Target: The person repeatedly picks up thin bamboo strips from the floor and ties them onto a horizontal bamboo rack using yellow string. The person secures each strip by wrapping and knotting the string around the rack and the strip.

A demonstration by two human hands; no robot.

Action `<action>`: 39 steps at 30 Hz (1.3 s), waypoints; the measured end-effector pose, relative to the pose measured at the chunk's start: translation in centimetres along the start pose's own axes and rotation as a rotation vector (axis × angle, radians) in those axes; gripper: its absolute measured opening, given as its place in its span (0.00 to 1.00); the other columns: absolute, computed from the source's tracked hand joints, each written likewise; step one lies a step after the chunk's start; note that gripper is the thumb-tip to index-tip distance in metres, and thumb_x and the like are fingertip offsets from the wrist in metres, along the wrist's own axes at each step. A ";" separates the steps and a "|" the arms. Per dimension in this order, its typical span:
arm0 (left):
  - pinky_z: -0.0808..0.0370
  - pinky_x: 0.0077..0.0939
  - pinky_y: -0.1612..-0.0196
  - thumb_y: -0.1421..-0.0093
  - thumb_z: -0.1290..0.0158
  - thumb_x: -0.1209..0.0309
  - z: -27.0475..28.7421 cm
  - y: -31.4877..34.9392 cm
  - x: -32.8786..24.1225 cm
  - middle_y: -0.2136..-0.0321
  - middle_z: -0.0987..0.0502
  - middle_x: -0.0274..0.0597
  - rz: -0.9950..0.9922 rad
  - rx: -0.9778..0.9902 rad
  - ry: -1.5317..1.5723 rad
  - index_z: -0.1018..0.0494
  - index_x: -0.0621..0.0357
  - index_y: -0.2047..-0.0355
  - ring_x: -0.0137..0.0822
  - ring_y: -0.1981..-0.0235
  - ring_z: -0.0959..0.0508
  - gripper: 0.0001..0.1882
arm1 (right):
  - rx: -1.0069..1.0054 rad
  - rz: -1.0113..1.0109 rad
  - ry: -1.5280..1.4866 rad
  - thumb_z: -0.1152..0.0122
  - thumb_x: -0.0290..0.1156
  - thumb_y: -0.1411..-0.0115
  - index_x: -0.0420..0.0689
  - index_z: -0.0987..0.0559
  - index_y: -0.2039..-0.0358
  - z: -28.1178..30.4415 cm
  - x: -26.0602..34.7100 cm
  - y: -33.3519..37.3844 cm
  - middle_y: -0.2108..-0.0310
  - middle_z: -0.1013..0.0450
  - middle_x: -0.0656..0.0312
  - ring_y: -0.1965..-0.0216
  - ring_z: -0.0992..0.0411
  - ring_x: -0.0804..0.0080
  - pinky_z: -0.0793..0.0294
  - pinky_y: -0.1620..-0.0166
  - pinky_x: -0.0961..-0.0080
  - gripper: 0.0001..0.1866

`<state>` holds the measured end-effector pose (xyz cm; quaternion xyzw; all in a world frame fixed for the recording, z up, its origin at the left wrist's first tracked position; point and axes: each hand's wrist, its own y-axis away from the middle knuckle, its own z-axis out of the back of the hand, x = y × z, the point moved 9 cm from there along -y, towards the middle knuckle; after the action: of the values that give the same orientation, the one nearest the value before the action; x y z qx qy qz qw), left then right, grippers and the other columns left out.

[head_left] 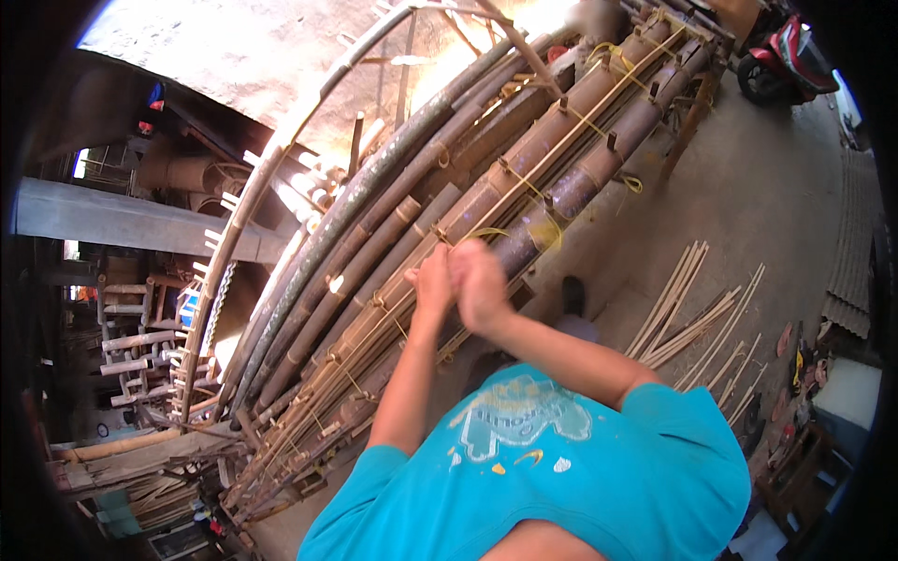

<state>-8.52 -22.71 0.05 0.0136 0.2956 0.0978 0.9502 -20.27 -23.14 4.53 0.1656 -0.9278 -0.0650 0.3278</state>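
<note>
Workshop floor: grey and bare-looking concrete (pixel 767 187) lies to the right, and bright light comes in at the top.
Bamboo row: thick brown bamboo poles (pixel 486 192) lie side by side, running from the lower left up to the upper right. They are right in front of the person, under the hands.
Yellow string: thin bright yellow string (pixel 486 231) makes a loop just beside the hands. More yellow bits are tied along the row.
Left hand: this bare hand (pixel 433 280) is over the row, with its fingers bent in. I cannot tell if it holds anything.
Right hand: this bare hand (pixel 479 290) is close up against the left one. It is blurry, so I cannot tell if it holds the string.
Purple-grey pole: one round, dark purple-grey pole (pixel 577 187) lies on the right side of the row.
Shirt: the person wears a bright blue T-shirt (pixel 524 467).
Curved frame: a bent bamboo pole with short pegs (pixel 267 168) stands out on the left.
Sticks: thin, pale wooden sticks (pixel 669 299) lie spread on the floor at the right.
Scooter: a red and black scooter (pixel 795 61) is at the top right.
</note>
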 end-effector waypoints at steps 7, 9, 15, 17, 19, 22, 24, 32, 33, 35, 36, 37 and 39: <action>0.37 0.47 0.48 0.31 0.57 0.55 1.1 0.5 -2.3 0.61 0.20 0.53 0.174 -0.090 0.121 0.22 0.52 0.55 0.53 0.55 0.22 0.19 | 0.513 0.605 2.062 0.59 0.56 0.33 0.43 0.18 0.62 -5.5 -1.7 -12.4 0.73 0.24 0.48 0.64 0.23 0.54 0.29 0.61 0.56 0.30; 0.39 0.49 0.48 0.31 0.57 0.56 1.6 0.6 -1.7 0.63 0.19 0.52 0.186 -0.137 0.179 0.22 0.49 0.55 0.52 0.56 0.21 0.18 | 0.824 -0.004 1.586 0.60 0.58 0.33 0.40 0.18 0.67 -4.7 -4.3 -14.6 0.72 0.24 0.50 0.66 0.24 0.57 0.28 0.63 0.61 0.33; 0.35 0.42 0.52 0.31 0.56 0.57 2.3 1.2 -1.9 0.67 0.19 0.52 0.279 -0.146 0.052 0.21 0.47 0.58 0.48 0.63 0.20 0.16 | 1.280 -0.238 1.504 0.45 0.39 0.39 0.41 0.23 0.78 -1.2 1.0 3.6 0.76 0.25 0.50 0.68 0.25 0.49 0.26 0.59 0.56 0.16; 0.31 0.37 0.56 0.31 0.56 0.59 2.3 0.7 -1.9 0.70 0.19 0.49 0.226 -0.169 0.144 0.21 0.51 0.60 0.43 0.67 0.20 0.15 | 1.199 0.487 1.295 0.46 0.37 0.38 0.40 0.24 0.81 2.0 0.5 5.0 0.81 0.28 0.51 0.75 0.28 0.48 0.27 0.59 0.55 0.18; 0.28 0.26 0.63 0.31 0.55 0.64 2.6 -1.7 -1.8 0.75 0.20 0.41 0.157 -0.152 0.698 0.22 0.60 0.63 0.31 0.70 0.22 0.15 | 1.092 0.344 1.291 0.45 0.38 0.38 0.41 0.26 0.84 1.6 -1.1 4.5 0.83 0.29 0.51 0.74 0.28 0.50 0.27 0.57 0.57 0.19; 0.31 0.20 0.70 0.30 0.56 0.67 8.5 -7.7 -3.9 0.79 0.26 0.31 0.109 -0.294 0.765 0.22 0.64 0.64 0.21 0.76 0.30 0.15 | 0.982 0.216 1.338 0.45 0.36 0.38 0.40 0.26 0.84 1.3 0.5 4.8 0.81 0.27 0.52 0.73 0.26 0.55 0.26 0.55 0.62 0.19; 0.27 0.34 0.67 0.31 0.55 0.62 7.5 -10.3 0.8 0.76 0.21 0.43 0.137 -0.373 0.472 0.23 0.64 0.63 0.38 0.74 0.23 0.18 | 0.841 0.188 1.149 0.46 0.34 0.37 0.40 0.25 0.83 1.6 2.2 4.8 0.77 0.25 0.54 0.71 0.25 0.60 0.26 0.54 0.66 0.18; 0.27 0.48 0.54 0.34 0.55 0.57 7.8 -6.6 4.9 0.62 0.22 0.63 0.044 -0.177 0.018 0.25 0.66 0.54 0.59 0.57 0.22 0.23 | -0.020 -0.670 0.424 0.62 0.57 0.29 0.43 0.30 0.43 10.8 -7.9 10.3 0.48 0.30 0.54 0.52 0.28 0.66 0.28 0.46 0.67 0.30; 0.27 0.47 0.51 0.33 0.56 0.58 10.3 -3.9 4.6 0.60 0.22 0.64 0.029 -0.259 -0.001 0.26 0.66 0.50 0.60 0.54 0.23 0.23 | 0.199 -0.817 0.478 0.60 0.58 0.31 0.44 0.31 0.42 9.8 -11.5 12.5 0.49 0.30 0.55 0.50 0.29 0.66 0.29 0.46 0.64 0.32; 0.28 0.47 0.49 0.33 0.55 0.58 13.2 2.2 7.5 0.56 0.24 0.64 0.133 -0.327 -0.037 0.28 0.65 0.48 0.60 0.52 0.24 0.23 | 0.326 -1.012 0.360 0.56 0.57 0.32 0.44 0.29 0.44 7.1 -15.4 16.3 0.52 0.28 0.58 0.52 0.28 0.68 0.27 0.47 0.65 0.30; 0.28 0.47 0.48 0.34 0.55 0.58 14.3 5.6 8.8 0.54 0.24 0.64 0.192 -0.341 -0.047 0.28 0.64 0.48 0.60 0.51 0.24 0.23 | 0.239 -1.085 0.203 0.54 0.56 0.32 0.44 0.27 0.46 5.0 -16.0 17.5 0.54 0.27 0.60 0.54 0.27 0.70 0.27 0.47 0.67 0.29; 0.30 0.48 0.46 0.34 0.54 0.58 12.8 8.1 10.1 0.53 0.25 0.64 0.221 -0.146 -0.052 0.29 0.63 0.47 0.59 0.50 0.25 0.23 | -0.002 -0.935 -0.080 0.51 0.52 0.33 0.44 0.24 0.52 5.0 -17.0 16.2 0.55 0.25 0.61 0.54 0.26 0.71 0.27 0.47 0.67 0.24; 0.34 0.48 0.43 0.35 0.51 0.57 7.6 12.2 12.6 0.53 0.24 0.61 0.133 0.246 -0.023 0.32 0.59 0.46 0.56 0.49 0.24 0.23 | -0.267 -0.383 -0.247 0.52 0.43 0.33 0.46 0.23 0.62 5.1 -15.8 12.1 0.70 0.24 0.65 0.63 0.25 0.72 0.27 0.55 0.72 0.15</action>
<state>3.78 -8.09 0.29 0.1506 0.2927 0.1235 0.9362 -15.10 -6.19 -5.92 0.2845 -0.8957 -0.2676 0.2126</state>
